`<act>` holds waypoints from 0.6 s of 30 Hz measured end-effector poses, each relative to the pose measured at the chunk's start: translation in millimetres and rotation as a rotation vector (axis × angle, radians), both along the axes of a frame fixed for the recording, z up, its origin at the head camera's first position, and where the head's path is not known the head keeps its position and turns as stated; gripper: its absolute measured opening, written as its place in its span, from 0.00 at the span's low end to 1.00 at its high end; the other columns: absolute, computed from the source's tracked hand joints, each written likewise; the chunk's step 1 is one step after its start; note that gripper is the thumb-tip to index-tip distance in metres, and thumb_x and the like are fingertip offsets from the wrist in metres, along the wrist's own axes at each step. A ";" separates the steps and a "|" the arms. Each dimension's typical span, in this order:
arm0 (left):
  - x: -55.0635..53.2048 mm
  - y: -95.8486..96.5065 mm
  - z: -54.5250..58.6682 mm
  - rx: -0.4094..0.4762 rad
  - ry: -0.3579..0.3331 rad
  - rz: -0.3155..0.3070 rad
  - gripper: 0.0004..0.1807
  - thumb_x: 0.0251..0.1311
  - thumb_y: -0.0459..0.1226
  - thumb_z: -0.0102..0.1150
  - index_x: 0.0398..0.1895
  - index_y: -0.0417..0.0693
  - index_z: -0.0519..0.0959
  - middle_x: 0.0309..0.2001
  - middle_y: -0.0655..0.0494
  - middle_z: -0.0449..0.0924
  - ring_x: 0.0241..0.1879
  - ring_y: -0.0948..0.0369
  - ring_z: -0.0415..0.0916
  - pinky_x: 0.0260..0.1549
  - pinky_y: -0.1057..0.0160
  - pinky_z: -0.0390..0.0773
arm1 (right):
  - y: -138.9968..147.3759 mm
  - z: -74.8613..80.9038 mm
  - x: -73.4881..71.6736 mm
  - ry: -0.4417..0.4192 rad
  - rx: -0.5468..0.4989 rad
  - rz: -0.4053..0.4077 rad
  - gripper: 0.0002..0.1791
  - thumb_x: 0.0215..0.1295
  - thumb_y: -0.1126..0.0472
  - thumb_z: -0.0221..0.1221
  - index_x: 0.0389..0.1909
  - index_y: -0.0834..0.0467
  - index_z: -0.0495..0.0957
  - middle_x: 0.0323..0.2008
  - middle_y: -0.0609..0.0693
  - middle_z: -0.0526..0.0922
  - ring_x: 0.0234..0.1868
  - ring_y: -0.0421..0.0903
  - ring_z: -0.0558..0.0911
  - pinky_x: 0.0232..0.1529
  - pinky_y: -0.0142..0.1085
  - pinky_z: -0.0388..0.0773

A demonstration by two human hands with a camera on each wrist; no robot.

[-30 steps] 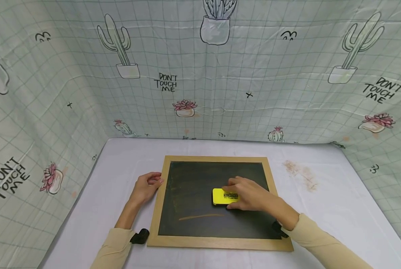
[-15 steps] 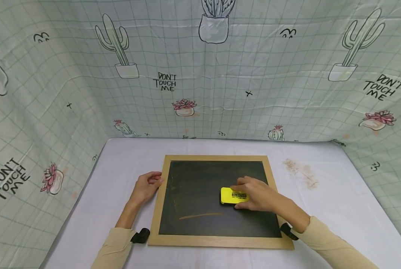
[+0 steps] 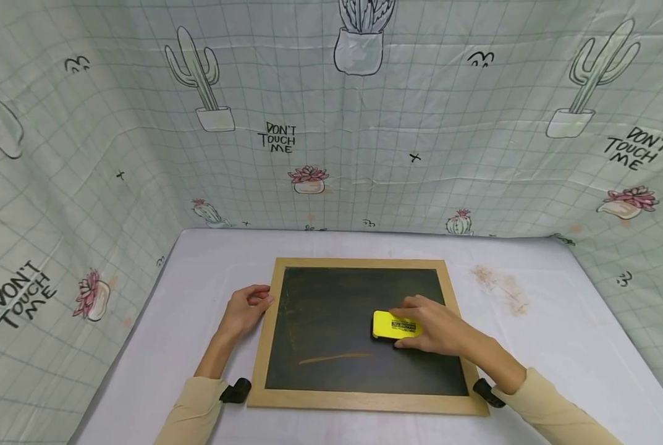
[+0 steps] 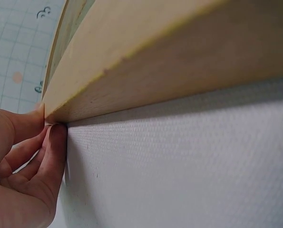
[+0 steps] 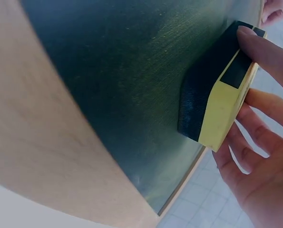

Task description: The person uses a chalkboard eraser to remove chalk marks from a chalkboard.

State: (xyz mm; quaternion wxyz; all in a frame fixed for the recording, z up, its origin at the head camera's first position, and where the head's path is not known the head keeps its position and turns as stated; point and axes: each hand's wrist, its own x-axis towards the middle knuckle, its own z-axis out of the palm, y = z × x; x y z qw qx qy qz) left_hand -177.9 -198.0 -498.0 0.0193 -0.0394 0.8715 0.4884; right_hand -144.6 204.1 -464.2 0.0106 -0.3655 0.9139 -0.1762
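Note:
A small chalkboard (image 3: 331,309) with a light wooden frame (image 3: 364,402) lies flat on the table. My right hand (image 3: 439,324) grips a yellow-and-black board eraser (image 3: 384,324), thumb on one long side and fingers on the other. Its dark felt (image 5: 193,104) faces the board surface in the right wrist view. An orange-brown chalk line (image 3: 333,358) runs across the lower left of the board. My left hand (image 3: 246,312) pinches the frame's left side; in the left wrist view its thumb (image 4: 29,122) is at the wooden edge with curled fingers just below.
The table (image 3: 209,259) has a white cover, with a brownish smudge (image 3: 500,287) right of the board. A cloth (image 3: 331,99) printed with cacti hangs behind and at both sides. Black wrist straps (image 3: 236,390) sit at both sleeves.
My right hand has moved the eraser rightward across the board. My left hand stays at the frame's left side, and the chalk line looks the same.

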 end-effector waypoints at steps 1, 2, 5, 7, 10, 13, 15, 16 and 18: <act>0.3 0.1 0.2 0.000 0.001 -0.001 0.16 0.66 0.29 0.65 0.54 0.28 0.81 0.43 0.40 0.83 0.38 0.56 0.79 0.36 0.68 0.74 | 1.0 -0.7 1.1 -0.003 -0.005 -0.007 0.29 0.56 0.48 0.76 0.55 0.60 0.85 0.42 0.49 0.80 0.36 0.40 0.71 0.37 0.34 0.73; 0.5 0.2 0.3 -0.001 0.002 -0.003 0.16 0.66 0.29 0.65 0.54 0.28 0.81 0.43 0.40 0.83 0.38 0.55 0.80 0.36 0.67 0.74 | 1.8 -1.1 2.2 -0.008 -0.011 -0.014 0.29 0.56 0.48 0.76 0.55 0.60 0.85 0.43 0.49 0.80 0.37 0.40 0.72 0.37 0.34 0.74; 1.3 0.4 0.9 -0.007 0.000 -0.001 0.16 0.66 0.29 0.65 0.54 0.28 0.81 0.43 0.40 0.84 0.40 0.53 0.80 0.37 0.66 0.74 | 3.2 -1.5 5.7 -0.019 -0.028 -0.028 0.29 0.56 0.48 0.77 0.56 0.59 0.85 0.43 0.48 0.80 0.37 0.39 0.72 0.37 0.34 0.74; 2.0 0.4 1.4 -0.011 -0.002 0.000 0.16 0.66 0.30 0.65 0.54 0.28 0.81 0.44 0.40 0.84 0.40 0.52 0.80 0.38 0.66 0.75 | 3.7 -1.4 8.3 -0.023 -0.039 -0.031 0.29 0.55 0.48 0.77 0.56 0.59 0.85 0.44 0.49 0.80 0.38 0.39 0.73 0.37 0.34 0.75; 2.4 0.5 1.6 -0.015 -0.004 0.004 0.16 0.67 0.29 0.65 0.54 0.28 0.81 0.44 0.40 0.84 0.40 0.52 0.80 0.38 0.65 0.75 | 4.2 -0.4 12.7 -0.027 -0.040 -0.036 0.30 0.55 0.48 0.77 0.56 0.59 0.85 0.44 0.50 0.81 0.38 0.40 0.74 0.37 0.35 0.76; 1.9 0.8 1.6 -0.016 0.002 0.002 0.16 0.67 0.29 0.65 0.54 0.28 0.81 0.44 0.39 0.84 0.40 0.52 0.80 0.37 0.66 0.75 | 5.9 0.9 17.4 -0.033 -0.028 -0.050 0.30 0.55 0.48 0.77 0.56 0.59 0.85 0.45 0.51 0.82 0.38 0.40 0.74 0.37 0.35 0.77; 1.5 1.1 1.7 -0.014 0.003 0.000 0.16 0.67 0.29 0.65 0.54 0.28 0.81 0.43 0.40 0.84 0.39 0.53 0.80 0.37 0.67 0.74 | 7.6 1.6 20.7 -0.042 -0.026 -0.058 0.30 0.54 0.48 0.77 0.56 0.59 0.85 0.45 0.50 0.81 0.38 0.40 0.74 0.37 0.35 0.77; 1.3 1.1 1.6 -0.015 0.005 -0.002 0.16 0.67 0.29 0.65 0.54 0.28 0.81 0.43 0.40 0.84 0.39 0.53 0.81 0.37 0.67 0.74 | 8.3 1.7 22.5 -0.043 -0.030 -0.059 0.30 0.54 0.48 0.77 0.56 0.59 0.85 0.44 0.50 0.81 0.38 0.40 0.74 0.37 0.35 0.77; 1.2 0.9 1.7 -0.016 0.006 -0.004 0.16 0.67 0.29 0.65 0.54 0.28 0.81 0.43 0.39 0.84 0.39 0.52 0.81 0.36 0.67 0.74 | 9.4 1.7 26.2 -0.043 -0.038 -0.057 0.30 0.54 0.49 0.77 0.56 0.58 0.85 0.44 0.49 0.81 0.38 0.39 0.74 0.37 0.34 0.76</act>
